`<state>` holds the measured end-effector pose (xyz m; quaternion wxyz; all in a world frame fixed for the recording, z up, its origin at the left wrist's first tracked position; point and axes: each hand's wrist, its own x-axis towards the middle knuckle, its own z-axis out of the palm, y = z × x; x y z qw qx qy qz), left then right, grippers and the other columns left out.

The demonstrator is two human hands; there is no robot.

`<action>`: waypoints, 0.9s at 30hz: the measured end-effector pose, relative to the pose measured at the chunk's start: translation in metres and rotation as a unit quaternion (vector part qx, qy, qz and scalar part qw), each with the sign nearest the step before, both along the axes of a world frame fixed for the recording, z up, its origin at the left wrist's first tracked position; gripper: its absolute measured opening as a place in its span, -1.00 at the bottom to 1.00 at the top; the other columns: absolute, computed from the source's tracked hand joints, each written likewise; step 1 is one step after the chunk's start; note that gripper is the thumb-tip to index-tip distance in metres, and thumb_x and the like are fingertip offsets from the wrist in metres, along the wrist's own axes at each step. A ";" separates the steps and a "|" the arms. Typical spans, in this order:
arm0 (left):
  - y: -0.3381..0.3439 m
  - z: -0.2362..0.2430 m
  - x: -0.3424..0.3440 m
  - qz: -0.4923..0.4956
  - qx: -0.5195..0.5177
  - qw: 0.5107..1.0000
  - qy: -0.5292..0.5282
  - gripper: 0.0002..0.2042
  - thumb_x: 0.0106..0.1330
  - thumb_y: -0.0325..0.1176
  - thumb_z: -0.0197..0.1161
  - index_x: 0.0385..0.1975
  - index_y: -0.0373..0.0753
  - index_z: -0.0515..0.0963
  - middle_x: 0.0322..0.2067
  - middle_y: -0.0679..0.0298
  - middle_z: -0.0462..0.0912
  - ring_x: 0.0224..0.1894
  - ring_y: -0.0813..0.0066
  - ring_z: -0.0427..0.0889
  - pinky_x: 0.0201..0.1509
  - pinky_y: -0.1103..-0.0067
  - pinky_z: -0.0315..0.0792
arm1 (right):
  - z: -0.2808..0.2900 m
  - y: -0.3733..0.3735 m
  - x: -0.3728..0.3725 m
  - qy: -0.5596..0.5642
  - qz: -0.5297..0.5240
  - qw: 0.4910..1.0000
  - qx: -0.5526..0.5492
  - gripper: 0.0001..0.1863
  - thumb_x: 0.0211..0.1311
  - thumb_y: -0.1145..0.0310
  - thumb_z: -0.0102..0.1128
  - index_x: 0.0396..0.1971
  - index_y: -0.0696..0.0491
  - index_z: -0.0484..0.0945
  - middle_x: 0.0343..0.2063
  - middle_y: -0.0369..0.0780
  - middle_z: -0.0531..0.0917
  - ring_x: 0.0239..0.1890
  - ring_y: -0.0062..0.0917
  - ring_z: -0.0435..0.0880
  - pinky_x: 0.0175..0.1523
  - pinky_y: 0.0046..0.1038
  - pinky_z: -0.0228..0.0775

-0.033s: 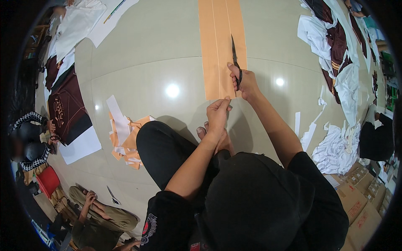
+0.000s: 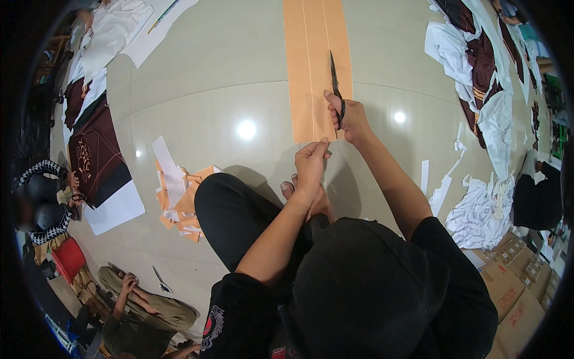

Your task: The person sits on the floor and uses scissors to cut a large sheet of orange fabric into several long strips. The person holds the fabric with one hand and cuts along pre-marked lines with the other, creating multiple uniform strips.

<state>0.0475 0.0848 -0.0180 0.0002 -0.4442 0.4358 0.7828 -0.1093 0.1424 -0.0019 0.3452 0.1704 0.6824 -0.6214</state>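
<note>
A long orange-tan sheet (image 2: 308, 66) lies flat on the tiled floor ahead of me, marked with thin lengthwise lines. My right hand (image 2: 350, 116) grips black scissors (image 2: 335, 81) whose blades point away from me and lie on the right part of the sheet. My left hand (image 2: 312, 161) pinches the sheet's near edge between thumb and fingers, just left of the cut. I sit on the floor with a black-trousered knee (image 2: 233, 209) raised and bare toes (image 2: 290, 188) showing below the left hand.
Orange and white offcuts (image 2: 179, 200) lie left of my knee. Maroon garments on white paper (image 2: 92, 149) lie at the left, and white and maroon cloth (image 2: 478, 78) at the right. Cardboard boxes (image 2: 514, 287) stand lower right. A seated person (image 2: 137, 308) and loose scissors (image 2: 161, 280) are lower left.
</note>
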 end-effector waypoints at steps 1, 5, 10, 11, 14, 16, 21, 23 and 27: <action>0.000 0.000 0.000 0.000 0.000 1.000 0.001 -0.66 0.39 -0.21 0.37 -0.60 -0.28 0.64 -0.65 0.49 0.51 -0.57 0.75 0.29 -0.44 0.68 0.13 | -0.001 0.000 0.000 0.002 0.000 1.000 -0.003 -0.50 0.13 -0.03 0.54 -0.54 0.10 0.54 -0.71 -0.34 0.48 -0.73 -0.67 0.40 -0.63 -0.58 0.23; 0.001 -0.003 0.001 -0.001 -0.002 1.000 -0.002 -0.65 0.40 -0.21 0.37 -0.62 -0.27 0.63 -0.66 0.50 0.49 -0.57 0.75 0.28 -0.45 0.67 0.11 | -0.001 -0.001 0.000 0.002 -0.001 1.000 -0.003 -0.50 0.13 -0.03 0.54 -0.54 0.11 0.53 -0.72 -0.34 0.47 -0.75 -0.66 0.39 -0.65 -0.57 0.22; 0.001 -0.006 0.002 -0.003 -0.005 1.000 0.005 -0.64 0.40 -0.20 0.37 -0.63 -0.27 0.62 -0.67 0.51 0.47 -0.58 0.75 0.26 -0.46 0.67 0.11 | 0.005 -0.006 -0.009 -0.007 -0.008 1.000 -0.008 -0.47 0.09 -0.08 0.54 -0.53 0.11 0.53 -0.74 -0.33 0.47 -0.78 -0.64 0.38 -0.67 -0.55 0.20; 0.001 -0.005 0.002 -0.003 -0.006 1.000 0.005 -0.64 0.40 -0.20 0.37 -0.63 -0.27 0.61 -0.67 0.51 0.47 -0.58 0.75 0.26 -0.46 0.67 0.11 | 0.005 -0.006 -0.012 -0.003 -0.005 1.000 -0.013 -0.46 0.08 -0.08 0.54 -0.53 0.11 0.53 -0.74 -0.32 0.47 -0.78 -0.63 0.38 -0.67 -0.55 0.21; 0.001 -0.004 0.002 -0.005 -0.007 1.000 0.007 -0.63 0.40 -0.20 0.37 -0.63 -0.27 0.61 -0.67 0.51 0.47 -0.59 0.75 0.26 -0.47 0.67 0.10 | 0.005 -0.008 -0.017 0.007 -0.002 1.000 -0.023 -0.46 0.06 -0.10 0.54 -0.53 0.10 0.53 -0.73 -0.32 0.47 -0.78 -0.63 0.39 -0.66 -0.54 0.22; -0.001 -0.006 0.003 -0.010 -0.006 1.000 0.010 -0.63 0.40 -0.20 0.37 -0.63 -0.28 0.61 -0.67 0.50 0.47 -0.59 0.75 0.26 -0.47 0.67 0.10 | 0.006 -0.010 -0.018 0.007 -0.004 1.000 -0.024 -0.46 0.05 -0.10 0.54 -0.53 0.10 0.53 -0.73 -0.32 0.48 -0.77 -0.63 0.39 -0.65 -0.54 0.22; 0.000 -0.002 0.002 -0.004 -0.002 1.000 0.005 -0.64 0.40 -0.21 0.37 -0.63 -0.28 0.62 -0.67 0.49 0.47 -0.60 0.75 0.27 -0.48 0.67 0.11 | 0.004 -0.010 -0.022 0.011 -0.004 1.000 -0.020 -0.46 0.04 -0.09 0.55 -0.53 0.10 0.53 -0.71 -0.33 0.48 -0.76 -0.64 0.40 -0.65 -0.56 0.23; 0.000 -0.002 0.002 -0.007 -0.004 1.000 0.005 -0.64 0.40 -0.21 0.37 -0.62 -0.28 0.62 -0.67 0.49 0.48 -0.60 0.75 0.27 -0.48 0.67 0.11 | 0.002 -0.009 -0.023 0.013 -0.001 1.000 -0.022 -0.46 0.05 -0.08 0.56 -0.54 0.10 0.53 -0.71 -0.33 0.48 -0.75 -0.65 0.40 -0.65 -0.57 0.23; -0.001 -0.003 0.003 -0.007 -0.005 1.000 0.007 -0.64 0.40 -0.20 0.37 -0.62 -0.28 0.63 -0.67 0.49 0.49 -0.60 0.74 0.27 -0.48 0.67 0.12 | 0.001 -0.010 -0.023 0.013 0.003 1.000 -0.024 -0.48 0.05 -0.06 0.57 -0.53 0.10 0.54 -0.70 -0.34 0.49 -0.74 -0.68 0.41 -0.65 -0.59 0.23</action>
